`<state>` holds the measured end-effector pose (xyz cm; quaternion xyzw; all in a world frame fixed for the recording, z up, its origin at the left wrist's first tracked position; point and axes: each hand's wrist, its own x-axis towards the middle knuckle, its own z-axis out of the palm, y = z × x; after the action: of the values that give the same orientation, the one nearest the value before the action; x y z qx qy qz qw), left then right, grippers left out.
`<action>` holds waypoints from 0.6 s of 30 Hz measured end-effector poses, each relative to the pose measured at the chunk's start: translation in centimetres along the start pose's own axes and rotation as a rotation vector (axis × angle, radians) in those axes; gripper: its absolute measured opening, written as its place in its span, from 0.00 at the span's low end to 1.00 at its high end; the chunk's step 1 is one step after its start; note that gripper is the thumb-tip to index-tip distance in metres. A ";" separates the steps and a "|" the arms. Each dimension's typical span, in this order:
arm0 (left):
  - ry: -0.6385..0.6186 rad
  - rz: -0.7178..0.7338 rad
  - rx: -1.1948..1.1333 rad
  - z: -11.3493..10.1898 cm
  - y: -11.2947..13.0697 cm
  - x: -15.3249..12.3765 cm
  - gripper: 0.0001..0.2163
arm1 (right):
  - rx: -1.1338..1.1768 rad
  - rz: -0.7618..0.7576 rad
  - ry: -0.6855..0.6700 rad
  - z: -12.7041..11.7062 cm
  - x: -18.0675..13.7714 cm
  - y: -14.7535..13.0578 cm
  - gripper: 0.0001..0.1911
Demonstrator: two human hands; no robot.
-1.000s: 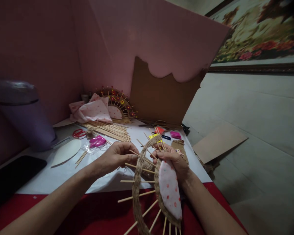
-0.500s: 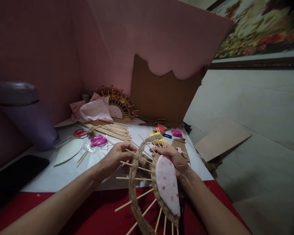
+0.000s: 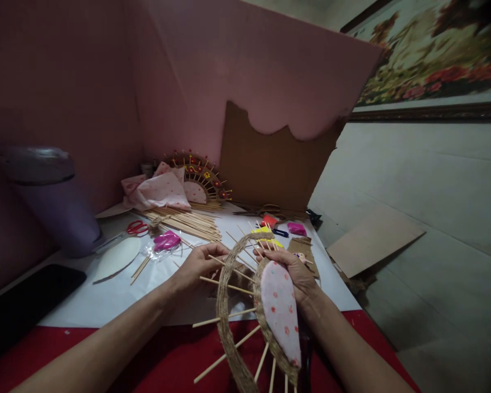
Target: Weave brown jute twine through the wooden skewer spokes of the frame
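— Head view: what do we have in our hands?

— We hold a half-round craft frame (image 3: 245,305), twine-wrapped arcs crossed by wooden skewers, tilted up over the red cloth (image 3: 155,355) at the near edge of the white sheet (image 3: 106,295). Our right hand (image 3: 292,273) is closed around its inner arc, fingers curled over the top of the pink dotted fabric pad (image 3: 280,311).

— And the left?

— Our left hand (image 3: 198,266) sits just left of the frame, fingers pinched on one skewer (image 3: 225,284) where it crosses the outer twine arc.

— What lies beyond the frame?

— Behind it, on the sheet, a bundle of loose skewers (image 3: 188,221); left of that, red-handled scissors (image 3: 136,227) and a pink packet (image 3: 166,240). Farther back stands a finished beaded frame (image 3: 200,177) beside folded dotted fabric (image 3: 159,191).
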<state>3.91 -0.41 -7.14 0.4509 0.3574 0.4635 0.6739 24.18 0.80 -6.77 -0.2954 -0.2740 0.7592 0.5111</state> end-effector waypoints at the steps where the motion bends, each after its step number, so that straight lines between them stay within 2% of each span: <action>1: 0.001 0.004 0.006 0.0 0.0 0.0 0.09 | 0.000 0.002 0.003 0.1 0.0 0.0 0.12; 10: 0.007 0.042 0.013 0.0 0.5 -0.2 0.09 | 0.019 -0.013 -0.017 -0.2 0.2 0.1 0.12; 18: 0.008 0.060 0.039 0.1 0.7 -0.3 0.09 | 0.011 -0.012 0.043 -0.1 0.0 -0.1 0.11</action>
<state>3.68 -0.58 -6.47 0.4726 0.3554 0.4784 0.6492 24.35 0.85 -6.74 -0.3071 -0.2607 0.7513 0.5228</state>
